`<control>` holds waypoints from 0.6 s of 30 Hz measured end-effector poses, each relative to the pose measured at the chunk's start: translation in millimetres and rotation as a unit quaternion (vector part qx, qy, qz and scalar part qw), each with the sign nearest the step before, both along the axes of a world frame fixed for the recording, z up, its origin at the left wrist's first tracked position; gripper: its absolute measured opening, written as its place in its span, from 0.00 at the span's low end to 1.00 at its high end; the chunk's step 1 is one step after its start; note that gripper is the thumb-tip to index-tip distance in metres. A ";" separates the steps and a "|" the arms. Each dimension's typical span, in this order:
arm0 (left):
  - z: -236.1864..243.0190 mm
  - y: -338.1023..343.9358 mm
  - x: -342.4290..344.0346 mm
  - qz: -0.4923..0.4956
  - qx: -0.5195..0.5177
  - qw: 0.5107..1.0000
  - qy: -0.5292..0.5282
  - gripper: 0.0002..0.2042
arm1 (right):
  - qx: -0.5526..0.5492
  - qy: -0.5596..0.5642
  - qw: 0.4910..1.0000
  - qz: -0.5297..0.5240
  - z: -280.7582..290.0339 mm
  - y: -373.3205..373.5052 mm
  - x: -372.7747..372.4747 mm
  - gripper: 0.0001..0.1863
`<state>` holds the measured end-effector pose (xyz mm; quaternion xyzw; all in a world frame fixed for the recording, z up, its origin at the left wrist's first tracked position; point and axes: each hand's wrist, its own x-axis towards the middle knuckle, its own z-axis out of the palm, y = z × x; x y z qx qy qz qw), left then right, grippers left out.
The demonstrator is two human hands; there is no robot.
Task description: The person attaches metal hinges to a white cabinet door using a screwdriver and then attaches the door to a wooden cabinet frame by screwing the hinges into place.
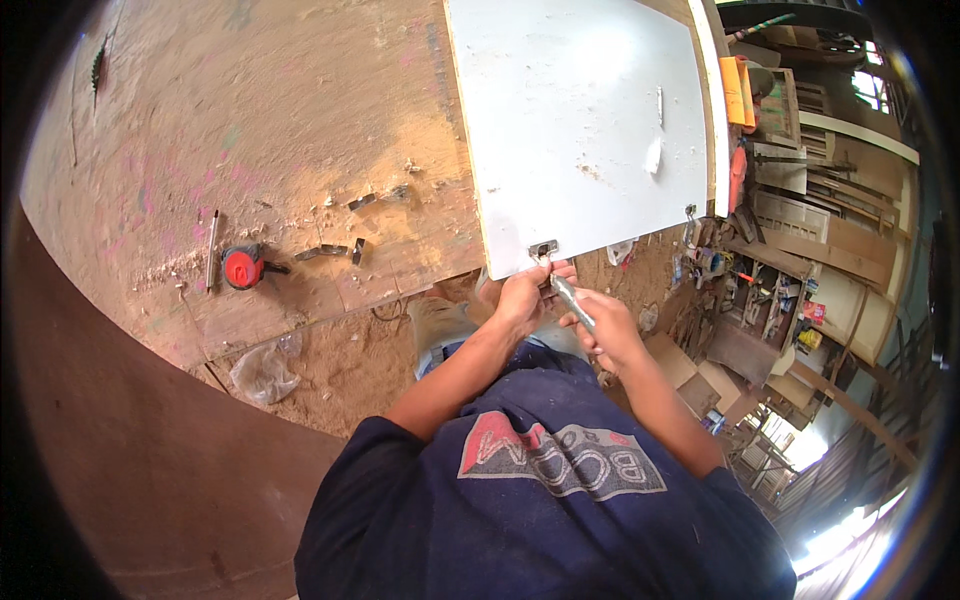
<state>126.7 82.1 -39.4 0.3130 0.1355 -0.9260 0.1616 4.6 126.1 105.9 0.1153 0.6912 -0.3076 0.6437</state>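
Note:
A white panel [590, 120] lies on the workbench, and a metal cabinet hinge [543, 248] sits at its near edge. My left hand [524, 298] is closed at that edge, its fingertips pinched around the near part of the hinge. From the right, my right hand [612, 325] grips the grey-green handle of a screwdriver [572, 300]. The tool slants up and left toward the hinge and my left fingers, which hide its tip. Farther right along the same edge is a second hinge [690, 212].
The dusty wooden workbench [270, 110] carries a red tape measure [243, 268], a pen [212, 250] and dark metal pieces [357, 250]. A white-bladed tool [654, 155] rests on the panel. Below the bench lies a plastic bag [265, 373]. Cluttered shelves [765, 290] and boards stand at right.

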 end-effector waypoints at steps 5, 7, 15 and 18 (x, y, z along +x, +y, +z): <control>-2.8 0.4 -3.5 0.009 -0.015 0.999 -0.027 0.17 | -0.048 0.475 0.594 0.647 14.4 -15.0 36.6 0.22; -3.4 0.4 -1.8 0.007 0.004 1.000 -0.006 0.17 | -0.057 0.472 0.599 0.645 -0.4 -5.6 18.2 0.22; -17.3 6.1 -9.4 -0.017 0.001 0.999 -0.043 0.15 | -0.201 0.436 0.684 0.550 -16.3 7.8 9.5 0.21; -16.1 4.3 -6.4 -0.014 -0.003 0.999 -0.045 0.14 | -0.120 0.344 0.781 0.508 -10.2 -6.3 9.0 0.21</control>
